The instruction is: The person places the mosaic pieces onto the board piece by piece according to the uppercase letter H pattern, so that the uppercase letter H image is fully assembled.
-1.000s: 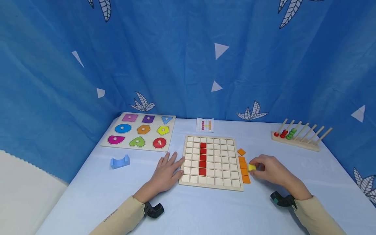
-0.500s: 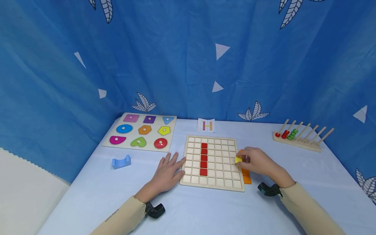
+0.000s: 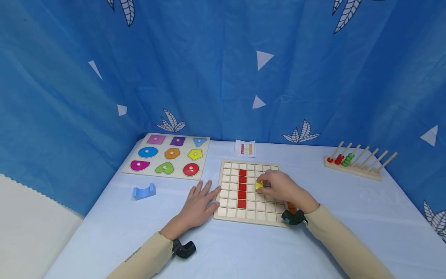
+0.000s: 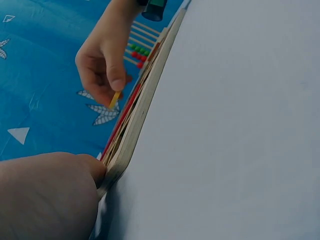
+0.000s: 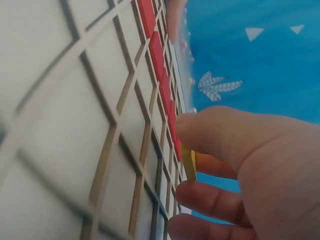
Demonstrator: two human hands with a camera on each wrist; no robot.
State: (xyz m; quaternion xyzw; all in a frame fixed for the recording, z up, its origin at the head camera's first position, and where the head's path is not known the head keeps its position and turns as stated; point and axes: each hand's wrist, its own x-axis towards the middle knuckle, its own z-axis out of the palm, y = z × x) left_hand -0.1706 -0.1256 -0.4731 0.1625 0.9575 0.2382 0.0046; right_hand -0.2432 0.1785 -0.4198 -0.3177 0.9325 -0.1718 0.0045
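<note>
A wooden grid board [image 3: 231,212] lies on the table, with several red square tiles [image 3: 242,186] in one upright column. My right hand [image 3: 281,187] pinches a yellow square tile [image 3: 259,185] over the board, right of the red column. Between thumb and fingers, the yellow tile [image 5: 188,163] appears edge-on in the right wrist view, held slightly off the grid. My left hand [image 3: 196,206] lies flat with spread fingers, its thumb and index finger touching the board's left edge. Orange tiles [image 3: 292,207] beside the board's right edge are mostly hidden by my right arm.
Behind the board is a small printed pattern card [image 3: 245,148]. A shape puzzle [image 3: 182,163] stands at back left, with a blue notched block [image 3: 144,192] before it. A bead-peg stand [image 3: 352,169] sits at back right. Blue curtain [image 3: 223,77] backs the table.
My right hand has carried the yellow tile leftward from beside the orange tiles, across the board's right edge, to near the red column. My left hand has stayed in place.
</note>
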